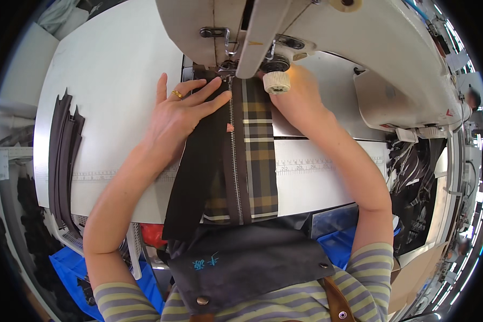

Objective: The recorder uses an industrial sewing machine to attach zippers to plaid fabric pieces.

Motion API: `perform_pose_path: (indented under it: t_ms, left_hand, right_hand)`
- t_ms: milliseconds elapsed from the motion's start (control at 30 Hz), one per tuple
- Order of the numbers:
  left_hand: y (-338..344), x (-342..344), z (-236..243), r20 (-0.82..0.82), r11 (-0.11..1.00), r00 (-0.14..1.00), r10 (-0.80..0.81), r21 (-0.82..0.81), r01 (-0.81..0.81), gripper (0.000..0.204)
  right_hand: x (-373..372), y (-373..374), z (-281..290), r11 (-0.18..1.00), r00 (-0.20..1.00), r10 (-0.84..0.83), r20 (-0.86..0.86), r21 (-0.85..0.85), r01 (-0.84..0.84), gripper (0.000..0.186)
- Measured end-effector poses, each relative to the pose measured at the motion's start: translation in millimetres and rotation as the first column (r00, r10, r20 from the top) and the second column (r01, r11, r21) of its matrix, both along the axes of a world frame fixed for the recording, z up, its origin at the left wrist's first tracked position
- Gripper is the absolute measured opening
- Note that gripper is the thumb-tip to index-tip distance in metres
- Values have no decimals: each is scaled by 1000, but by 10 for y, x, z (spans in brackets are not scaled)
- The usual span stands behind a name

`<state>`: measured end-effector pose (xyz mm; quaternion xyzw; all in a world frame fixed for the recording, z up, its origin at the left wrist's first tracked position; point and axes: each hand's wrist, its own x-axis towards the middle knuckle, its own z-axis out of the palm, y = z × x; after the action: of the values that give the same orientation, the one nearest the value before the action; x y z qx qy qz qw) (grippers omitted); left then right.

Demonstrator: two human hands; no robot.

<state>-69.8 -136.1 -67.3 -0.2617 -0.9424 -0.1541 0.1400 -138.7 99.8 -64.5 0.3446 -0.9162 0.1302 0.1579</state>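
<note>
A metal-toothed zipper [233, 161] on dark tape runs lengthwise over plaid fabric [260, 172] and passes under the presser foot of a sewing machine [381, 43]. Black fabric [190, 182] lies along the zipper's left side and hangs past the table's near edge. My left hand [185, 107], a ring on one finger, presses down on the black fabric beside the zipper with its fingers spread. On the right, my right hand [295, 96] is at the plaid fabric's edge, partly behind the machine's white knob [277, 82]. Its fingertips are hidden there. A small orange mark [230, 127] sits by the zipper teeth.
Dark strips [64, 155] lie stacked on the white table [112, 80] at the left. A printed ruler scale [306, 165] crosses the table. Dark scraps [418, 172] hang at the right end. Below the left edge are a white basket [134, 247] and blue material [80, 273].
</note>
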Motion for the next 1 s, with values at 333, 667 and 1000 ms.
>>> perform_pose_path:
  t_ms: [333, 667, 1000]
  left_hand:
    - [-7, 1, -16, -33, 999, 999, -22, 35, 24, 49]
    - [-13, 2, 22, 5, 1000, 1000, -23, 16, 23, 51]
    - [-37, 4, -3, 18, 999, 999, -32, -2, 32, 54]
  right_hand:
    - [18, 192, 97, 992, 988, -116, -105, -60, 110, 13]
    - [207, 61, 203, 1000, 978, 10, -207, -4, -12, 21]
    - [343, -62, -56, 992, 982, 126, -140, 12, -126, 61]
